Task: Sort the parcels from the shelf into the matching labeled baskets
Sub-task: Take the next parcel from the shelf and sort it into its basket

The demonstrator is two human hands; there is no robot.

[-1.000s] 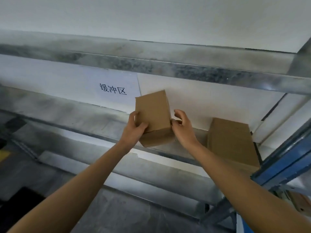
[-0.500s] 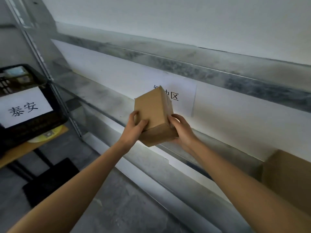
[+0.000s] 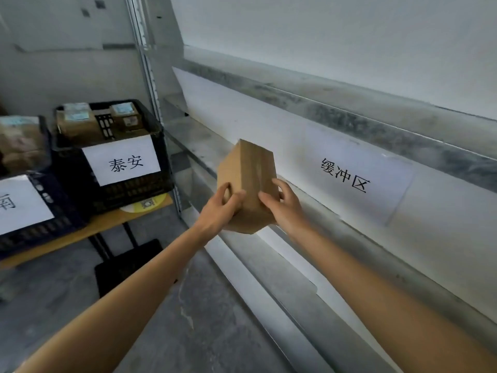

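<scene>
A small brown cardboard parcel (image 3: 248,175) is held in the air in front of the metal shelf (image 3: 309,265). My left hand (image 3: 219,210) grips its lower left side, and my right hand (image 3: 283,204) grips its right side. To the left stands a black basket (image 3: 129,189) with a white label reading 泰安, holding several labelled parcels (image 3: 80,122). A second black basket (image 3: 45,211) with a partly cut-off label sits at the far left, with bagged parcels (image 3: 18,144) inside.
Both baskets rest on a wooden table (image 3: 88,228) with black legs. A white sign (image 3: 349,173) reading 缓冲区 hangs on the shelf's back wall. A shelf upright (image 3: 146,76) stands between basket and shelf. Grey concrete floor (image 3: 188,319) lies below.
The view has swung left: the baskets came into sight and the second box on the shelf left the frame. The parcel stays held in both hands, now off the shelf.
</scene>
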